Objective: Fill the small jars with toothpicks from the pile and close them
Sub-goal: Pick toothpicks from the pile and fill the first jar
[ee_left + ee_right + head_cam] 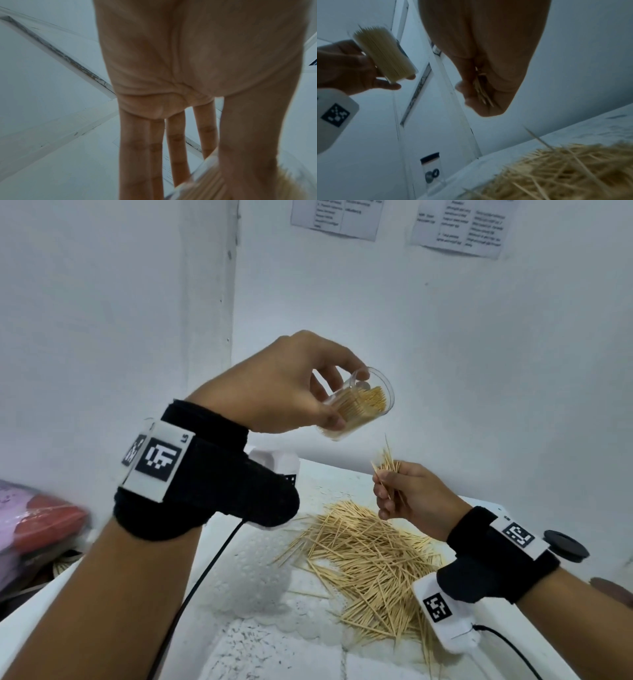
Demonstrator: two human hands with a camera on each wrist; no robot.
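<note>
L hand (284, 381) clamps jar (359, 405), tilted, nearly full, above pile (370, 563) on worktop. R hand (407, 494) pinches bundle (387, 463) just below jar mouth. Risk: packed picks block entry, strays drop; tilt may spill.

The left hand (284, 381) held the jar (359, 405) tilted above the table (260, 594), toothpicks inside it. The right hand (411, 494), lower and right of the jar, gripped a bundle of toothpicks (387, 463). The pile (370, 563) lay on the table below both hands.
</note>
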